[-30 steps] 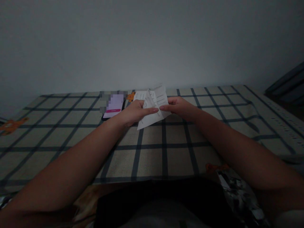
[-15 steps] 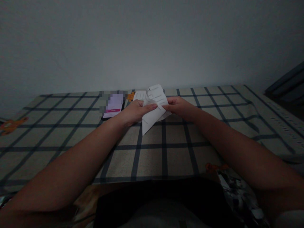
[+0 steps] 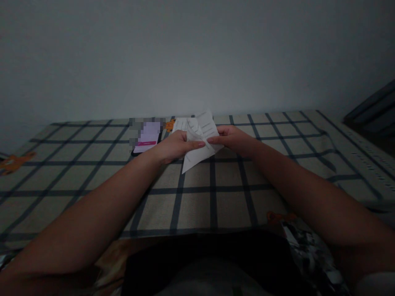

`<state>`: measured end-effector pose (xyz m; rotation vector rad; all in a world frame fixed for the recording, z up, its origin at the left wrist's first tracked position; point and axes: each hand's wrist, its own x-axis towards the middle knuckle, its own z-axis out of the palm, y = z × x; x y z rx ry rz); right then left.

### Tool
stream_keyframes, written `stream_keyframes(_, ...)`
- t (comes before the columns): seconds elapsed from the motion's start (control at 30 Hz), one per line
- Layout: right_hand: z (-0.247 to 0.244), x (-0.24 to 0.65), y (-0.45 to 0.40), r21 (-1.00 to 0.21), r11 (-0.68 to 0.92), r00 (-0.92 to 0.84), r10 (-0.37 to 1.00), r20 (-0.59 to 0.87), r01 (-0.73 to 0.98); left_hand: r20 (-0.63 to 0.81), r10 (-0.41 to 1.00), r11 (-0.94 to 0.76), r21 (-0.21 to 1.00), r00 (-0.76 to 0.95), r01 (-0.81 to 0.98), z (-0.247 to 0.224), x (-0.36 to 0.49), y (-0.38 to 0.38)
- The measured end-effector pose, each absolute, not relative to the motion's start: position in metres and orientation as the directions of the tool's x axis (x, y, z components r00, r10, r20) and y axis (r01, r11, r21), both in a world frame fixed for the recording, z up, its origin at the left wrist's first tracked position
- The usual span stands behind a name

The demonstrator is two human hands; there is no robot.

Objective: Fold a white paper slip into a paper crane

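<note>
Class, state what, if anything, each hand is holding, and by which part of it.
The left hand and right hand hold creased printed paper from opposite sides, thumbs set near its middle, tips close together. Their grip behind it is mostly hidden.

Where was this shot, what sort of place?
Probably a dim room in a home, though that's a guess: a checked cloth covers the work surface, a phone lies on it, and a plain wall stands behind.

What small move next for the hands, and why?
Perhaps steady the paper with the right hand and smooth it lightly with the left hand: it looks creased between them, and both thumbs lie on top.
</note>
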<state>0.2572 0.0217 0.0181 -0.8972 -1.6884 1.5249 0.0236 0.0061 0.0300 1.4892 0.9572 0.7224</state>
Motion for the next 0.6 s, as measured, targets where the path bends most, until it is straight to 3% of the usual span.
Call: stream_keyframes(0.6, 0.019, 0.256, 0.021, -0.998, 0.069, -0.524, 0.850, 0.058, 0.002, -0.058, 0.923, -0.025, 0.977, 0.380, 0.210, 0.035, 0.025, 0.003)
